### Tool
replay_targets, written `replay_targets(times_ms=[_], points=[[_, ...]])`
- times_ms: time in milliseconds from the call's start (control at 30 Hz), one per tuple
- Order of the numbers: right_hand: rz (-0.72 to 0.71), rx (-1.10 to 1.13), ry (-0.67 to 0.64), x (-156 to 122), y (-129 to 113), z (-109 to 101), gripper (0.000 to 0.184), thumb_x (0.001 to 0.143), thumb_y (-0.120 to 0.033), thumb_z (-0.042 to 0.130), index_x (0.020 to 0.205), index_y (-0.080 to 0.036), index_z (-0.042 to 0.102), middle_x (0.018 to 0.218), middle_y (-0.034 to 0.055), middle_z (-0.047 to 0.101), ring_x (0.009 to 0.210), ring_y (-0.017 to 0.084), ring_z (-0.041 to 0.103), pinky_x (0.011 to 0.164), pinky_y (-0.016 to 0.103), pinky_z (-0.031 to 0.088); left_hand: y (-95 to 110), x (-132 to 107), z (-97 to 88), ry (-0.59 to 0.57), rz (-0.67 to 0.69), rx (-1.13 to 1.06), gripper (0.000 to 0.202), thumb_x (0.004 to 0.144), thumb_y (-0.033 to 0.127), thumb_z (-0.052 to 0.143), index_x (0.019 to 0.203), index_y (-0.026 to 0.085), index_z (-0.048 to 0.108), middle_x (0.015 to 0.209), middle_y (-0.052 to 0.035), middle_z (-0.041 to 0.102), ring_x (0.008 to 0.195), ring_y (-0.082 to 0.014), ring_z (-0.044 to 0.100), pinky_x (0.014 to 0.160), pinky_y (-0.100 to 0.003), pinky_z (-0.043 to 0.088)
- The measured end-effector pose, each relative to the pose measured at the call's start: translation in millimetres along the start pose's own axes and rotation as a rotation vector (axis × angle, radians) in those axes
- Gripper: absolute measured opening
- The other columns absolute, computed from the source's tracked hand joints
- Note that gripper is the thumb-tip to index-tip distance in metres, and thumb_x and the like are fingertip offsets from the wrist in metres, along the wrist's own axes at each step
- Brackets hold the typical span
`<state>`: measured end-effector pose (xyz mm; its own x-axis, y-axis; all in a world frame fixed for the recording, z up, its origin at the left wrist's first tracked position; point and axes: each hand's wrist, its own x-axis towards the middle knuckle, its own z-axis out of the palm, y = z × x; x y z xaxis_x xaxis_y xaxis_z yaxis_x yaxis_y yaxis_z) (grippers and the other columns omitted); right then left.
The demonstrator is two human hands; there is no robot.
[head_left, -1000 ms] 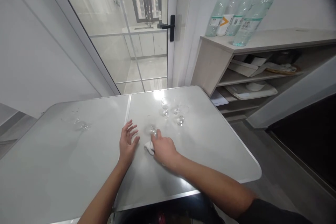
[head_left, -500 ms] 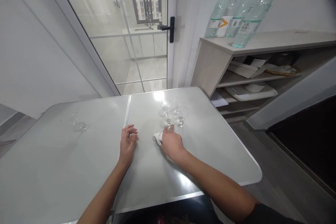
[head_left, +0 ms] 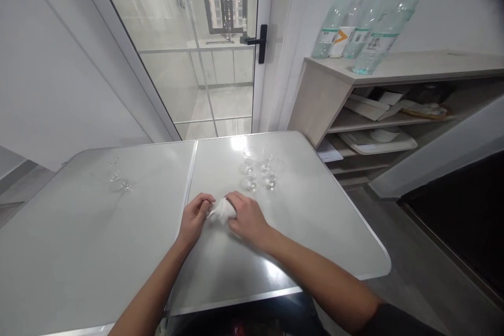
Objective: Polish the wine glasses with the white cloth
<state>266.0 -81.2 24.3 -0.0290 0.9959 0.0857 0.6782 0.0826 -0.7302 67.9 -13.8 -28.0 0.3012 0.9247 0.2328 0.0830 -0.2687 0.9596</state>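
A crumpled white cloth [head_left: 223, 211] is bunched above the near middle of the table. My right hand [head_left: 247, 216] is closed round its right side, palm down, and the fingers hide part of it. On the other side, my left hand [head_left: 195, 216] has its fingers curled in, thumb and fingertips meeting at a thin corner of the cloth. Just beyond my hands stands a group of several clear stemmed glasses, the closest being a glass [head_left: 252, 182] and its neighbour glass [head_left: 271, 180].
More clear glassware [head_left: 124, 185] sits at the far left of the grey table [head_left: 118, 252]. A metal seam [head_left: 190, 168] divides the tabletop. At the right, a shelf unit [head_left: 326, 84] carries several plastic bottles [head_left: 333, 26]. A glass door [head_left: 165, 79] lies behind.
My right hand has drawn the cloth leftward, away from the glasses, and lifted it between my hands. My left hand has curled its fingers at the cloth's corner. The view has shifted slightly.
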Motion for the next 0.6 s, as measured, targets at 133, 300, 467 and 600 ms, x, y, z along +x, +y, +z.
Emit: replay_targets(times_ms=[133, 300, 467, 600], points=[[0.115, 0.767, 0.024, 8.7, 13.4, 21.3, 0.042, 0.101, -0.053, 0.044, 0.109, -0.019, 0.069, 0.108, 0.0082, 0.074, 0.109, 0.026, 0.066, 0.099, 0.038, 0.049, 5.3, -4.5, 3.6, -0.208, -0.017, -0.057, 0.067, 0.085, 0.078, 0.058, 0.109, 0.017, 0.073, 0.102, -0.0098, 0.071, 0.097, -0.0286, 0.063, 0.090, -0.037, 0.049], [0.303, 1.209, 0.032, 15.2, 19.4, 43.8, 0.049, 0.086, -0.057, 0.070, 0.119, -0.021, 0.065, 0.112, 0.0071, 0.073, 0.108, 0.027, 0.066, 0.099, 0.040, 0.050, 5.4, -4.2, 0.9, -0.073, -0.122, 0.030, 0.044, 0.085, 0.061, 0.070, 0.091, 0.017, 0.074, 0.079, -0.0017, 0.067, 0.074, -0.0189, 0.059, 0.073, -0.028, 0.046], [0.276, 1.385, -0.116, 11.3, 15.2, 36.6, 0.052, 0.087, -0.046, 0.068, 0.133, -0.026, 0.059, 0.129, 0.0094, 0.069, 0.111, 0.029, 0.067, 0.092, 0.043, 0.055, 5.7, -2.5, -9.8, 0.234, -0.104, -0.031, 0.035, 0.090, 0.052, 0.068, 0.086, 0.018, 0.071, 0.076, 0.0001, 0.065, 0.072, -0.0164, 0.056, 0.070, -0.027, 0.043], [0.265, 1.513, -0.271, 7.3, 16.8, 31.2, 0.067, 0.092, -0.074, 0.050, 0.134, -0.023, 0.061, 0.135, 0.0162, 0.067, 0.119, 0.035, 0.065, 0.090, 0.050, 0.057, 9.8, -6.6, -11.0, 0.228, -0.098, -0.039, 0.033, 0.088, 0.050, 0.072, 0.087, 0.016, 0.072, 0.081, -0.0019, 0.069, 0.078, -0.0180, 0.061, 0.075, -0.028, 0.046]])
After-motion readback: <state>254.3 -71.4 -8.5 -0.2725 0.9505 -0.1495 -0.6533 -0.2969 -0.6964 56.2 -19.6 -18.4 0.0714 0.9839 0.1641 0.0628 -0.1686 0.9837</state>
